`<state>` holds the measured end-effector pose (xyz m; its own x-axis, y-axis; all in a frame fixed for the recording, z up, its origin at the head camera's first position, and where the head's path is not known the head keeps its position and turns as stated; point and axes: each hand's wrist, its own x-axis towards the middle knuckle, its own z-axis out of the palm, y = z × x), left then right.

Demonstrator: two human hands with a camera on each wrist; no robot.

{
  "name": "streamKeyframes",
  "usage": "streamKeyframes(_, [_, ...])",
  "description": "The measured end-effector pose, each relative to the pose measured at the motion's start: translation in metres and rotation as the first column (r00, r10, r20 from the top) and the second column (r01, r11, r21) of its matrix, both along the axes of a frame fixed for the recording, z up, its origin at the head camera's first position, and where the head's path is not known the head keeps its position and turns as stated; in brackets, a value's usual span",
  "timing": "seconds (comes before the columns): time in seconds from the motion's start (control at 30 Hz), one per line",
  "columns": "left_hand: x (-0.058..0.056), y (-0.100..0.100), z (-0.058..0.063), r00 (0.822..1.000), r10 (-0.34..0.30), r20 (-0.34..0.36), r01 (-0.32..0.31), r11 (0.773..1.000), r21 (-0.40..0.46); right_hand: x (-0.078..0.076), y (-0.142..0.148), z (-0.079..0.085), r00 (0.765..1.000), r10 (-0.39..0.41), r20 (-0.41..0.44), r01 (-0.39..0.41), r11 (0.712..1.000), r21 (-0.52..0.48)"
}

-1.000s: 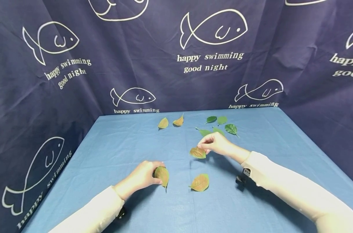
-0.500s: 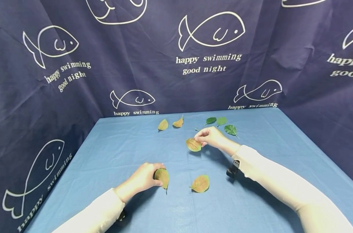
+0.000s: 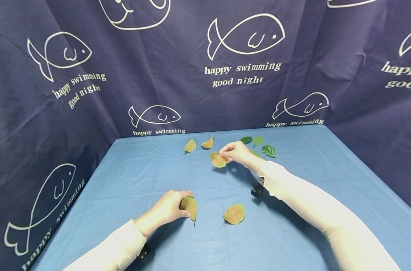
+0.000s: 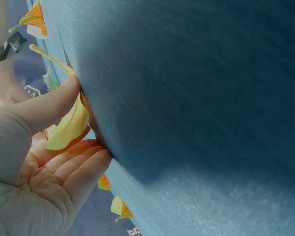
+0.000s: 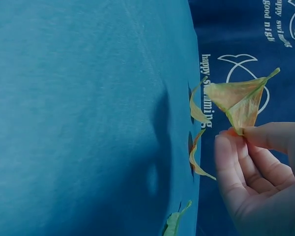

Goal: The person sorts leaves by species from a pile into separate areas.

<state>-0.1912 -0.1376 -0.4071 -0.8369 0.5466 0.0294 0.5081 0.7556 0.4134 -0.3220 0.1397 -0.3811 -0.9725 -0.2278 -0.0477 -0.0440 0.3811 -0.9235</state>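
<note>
Between thumb and fingers, my right hand [image 3: 237, 152] pinches a yellow-brown leaf [image 3: 217, 160], held above the cloth toward the back of the table. In the right wrist view that leaf [image 5: 243, 101] is gripped at one edge, its stalk pointing up and away. At the front left, my left hand [image 3: 169, 206] holds another yellowish leaf [image 3: 189, 208] low at the table, the thumb on it near its stalk in the left wrist view, where the leaf [image 4: 71, 125] looks curled. One more yellow-brown leaf [image 3: 234, 214] lies to the right of the left hand.
Two yellowish leaves, one left [image 3: 190, 146] and one curled [image 3: 208, 142], lie near the back edge. Several green leaves [image 3: 268, 151] are grouped at the back right, one partly behind the right hand. A blue cloth [image 3: 205, 248] covers the table; a dark fish-print curtain [image 3: 191, 86] surrounds it.
My right hand has carried its leaf left and toward the back, nearer the two yellowish leaves, uncovering part of a green leaf. The left hand has stayed nearly in place with its leaf.
</note>
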Motion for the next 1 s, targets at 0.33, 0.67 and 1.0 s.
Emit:
streamKeyframes(0.33, [0.003,-0.001,0.003,0.997,0.018,0.071,-0.017,1.000,-0.013,-0.031,-0.016,-0.003,0.979,-0.180,-0.099,0.193,0.969,0.151])
streamKeyframes(0.67, [0.003,0.001,0.003,0.999,0.012,0.053,-0.011,1.000,-0.015,-0.046,-0.018,-0.009,0.956,-0.210,-0.207,0.264,0.921,0.286])
streamKeyframes(1.0, [0.002,0.000,0.004,0.997,0.025,0.074,-0.025,1.000,0.002,-0.045,-0.021,-0.010,0.970,-0.164,-0.178,0.211,0.932,0.295])
